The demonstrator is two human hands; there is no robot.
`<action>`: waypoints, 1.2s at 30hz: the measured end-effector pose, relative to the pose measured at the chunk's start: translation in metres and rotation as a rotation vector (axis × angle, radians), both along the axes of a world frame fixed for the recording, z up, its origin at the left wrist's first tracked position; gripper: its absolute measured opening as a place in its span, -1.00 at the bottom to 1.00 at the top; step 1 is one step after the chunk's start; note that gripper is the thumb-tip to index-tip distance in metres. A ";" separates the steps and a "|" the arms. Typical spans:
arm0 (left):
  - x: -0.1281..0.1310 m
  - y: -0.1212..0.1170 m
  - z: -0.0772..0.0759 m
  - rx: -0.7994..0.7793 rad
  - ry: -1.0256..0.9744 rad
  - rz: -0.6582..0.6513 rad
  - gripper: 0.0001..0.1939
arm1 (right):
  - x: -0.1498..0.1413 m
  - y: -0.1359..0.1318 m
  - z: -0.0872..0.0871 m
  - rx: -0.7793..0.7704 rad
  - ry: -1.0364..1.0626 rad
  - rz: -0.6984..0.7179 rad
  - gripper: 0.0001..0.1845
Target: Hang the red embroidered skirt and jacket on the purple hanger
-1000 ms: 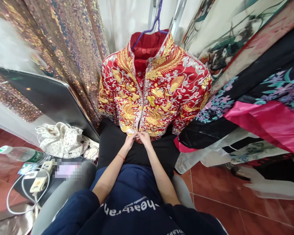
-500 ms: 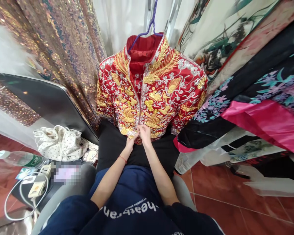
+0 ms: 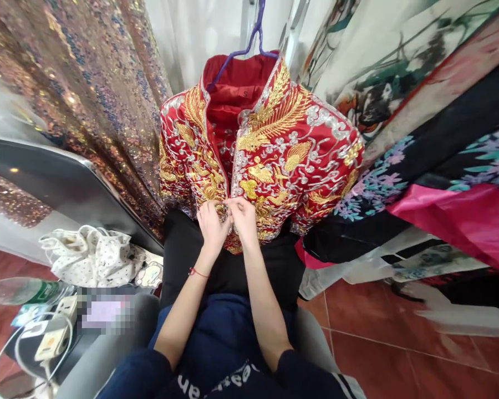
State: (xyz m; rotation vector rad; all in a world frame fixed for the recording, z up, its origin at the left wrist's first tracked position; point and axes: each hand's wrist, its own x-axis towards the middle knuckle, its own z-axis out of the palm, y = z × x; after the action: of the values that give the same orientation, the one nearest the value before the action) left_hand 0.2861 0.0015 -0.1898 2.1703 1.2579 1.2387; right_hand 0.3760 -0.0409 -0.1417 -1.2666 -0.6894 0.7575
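A red jacket thick with gold and silver embroidery hangs on a purple hanger straight ahead of me. My left hand and my right hand meet at its front opening, a little above the hem. Both have their fingers pinched on the two front edges of the jacket, at a fastening there that is too small to make out. The upper part of the opening gapes and shows the red lining. A red string circles my left wrist.
A sequinned drape hangs at the left over a dark panel. A spotted white cloth bag, a water bottle and a power strip lie at lower left. Floral black and pink garments crowd the right above red floor tiles.
Both hands have moved up the jacket's front opening from the hem to a spot higher on the edges. The view has shifted slightly, and the jacket's left front now hangs more open.
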 end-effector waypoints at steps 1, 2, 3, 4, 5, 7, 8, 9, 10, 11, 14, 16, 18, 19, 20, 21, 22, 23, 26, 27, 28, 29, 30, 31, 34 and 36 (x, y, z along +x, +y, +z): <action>0.007 0.004 0.007 0.054 0.010 0.003 -0.80 | 0.001 -0.002 0.001 0.002 -0.020 0.008 -0.78; 0.013 0.008 0.014 0.096 0.008 0.011 -0.87 | 0.004 -0.003 0.003 0.001 -0.046 0.022 -0.78; 0.019 0.011 0.019 0.130 0.008 0.009 -0.93 | 0.007 -0.005 0.005 -0.003 -0.071 0.040 -0.77; 0.023 0.013 0.023 0.157 0.016 -0.010 -0.97 | 0.010 -0.007 0.008 -0.011 -0.087 0.057 -0.77; 0.026 0.015 0.027 0.177 0.029 -0.041 -0.95 | 0.012 -0.007 0.010 -0.020 -0.086 0.066 -0.76; 0.029 0.017 0.032 0.185 0.049 -0.110 -0.91 | 0.014 -0.007 0.015 -0.028 -0.026 0.050 -0.73; 0.030 0.018 0.034 0.178 0.049 -0.136 -0.90 | 0.013 -0.006 0.018 -0.022 0.021 0.030 -0.72; 0.030 0.018 0.036 0.168 0.041 -0.153 -0.89 | 0.011 -0.004 0.020 -0.013 0.069 0.000 -0.71; 0.030 0.018 0.037 0.160 0.025 -0.160 -0.87 | 0.009 -0.002 0.023 -0.002 0.112 -0.030 -0.69; 0.030 0.017 0.038 0.153 0.005 -0.161 -0.85 | 0.007 0.001 0.025 0.009 0.142 -0.052 -0.68; 0.030 0.016 0.036 0.136 -0.064 -0.167 -0.81 | 0.002 0.007 0.035 0.031 0.153 -0.079 -0.67; 0.030 0.015 0.032 0.131 -0.102 -0.176 -0.81 | 0.002 0.010 0.043 0.058 0.149 -0.083 -0.68; 0.031 0.014 0.026 0.137 -0.123 -0.180 -0.80 | 0.002 0.012 0.053 0.090 0.167 -0.092 -0.69; 0.032 0.014 0.023 0.137 -0.128 -0.177 -0.80 | 0.001 0.013 0.058 0.106 0.177 -0.100 -0.69; 0.032 0.013 0.021 0.135 -0.127 -0.172 -0.80 | 0.000 0.013 0.064 0.119 0.186 -0.107 -0.69; 0.032 0.013 0.020 0.135 -0.122 -0.167 -0.80 | -0.001 0.013 0.070 0.131 0.191 -0.113 -0.70; 0.032 0.012 0.019 0.138 -0.115 -0.167 -0.80 | -0.003 0.013 0.077 0.144 0.192 -0.119 -0.70; 0.031 0.011 0.019 0.146 -0.110 -0.170 -0.81 | -0.005 0.013 0.083 0.158 0.187 -0.124 -0.71; 0.025 0.005 0.022 0.148 -0.101 -0.212 -0.81 | -0.011 0.014 0.102 0.193 0.142 -0.146 -0.74; 0.022 0.003 0.024 0.135 -0.100 -0.230 -0.80 | -0.012 0.015 0.108 0.206 0.121 -0.159 -0.75; 0.020 0.000 0.026 0.120 -0.098 -0.247 -0.79 | -0.013 0.017 0.114 0.221 0.103 -0.175 -0.76; 0.018 -0.002 0.029 0.108 -0.096 -0.261 -0.78 | -0.013 0.019 0.119 0.240 0.088 -0.195 -0.76; 0.016 -0.004 0.031 0.103 -0.095 -0.272 -0.77 | -0.013 0.021 0.124 0.263 0.076 -0.216 -0.77; 0.014 -0.005 0.033 0.105 -0.099 -0.282 -0.76 | -0.013 0.024 0.128 0.286 0.066 -0.236 -0.79; 0.012 -0.004 0.038 0.099 -0.109 -0.322 -0.75 | -0.011 0.033 0.134 0.310 0.023 -0.270 -0.80; 0.011 0.004 0.041 0.079 -0.089 -0.363 -0.75 | -0.007 0.035 0.134 0.274 -0.028 -0.261 -0.77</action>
State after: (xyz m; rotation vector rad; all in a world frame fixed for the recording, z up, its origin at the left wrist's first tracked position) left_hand 0.2973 0.0057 -0.1483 2.2417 0.7472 1.2304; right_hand 0.3687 -0.0056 -0.0082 -1.0903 -0.6126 0.4159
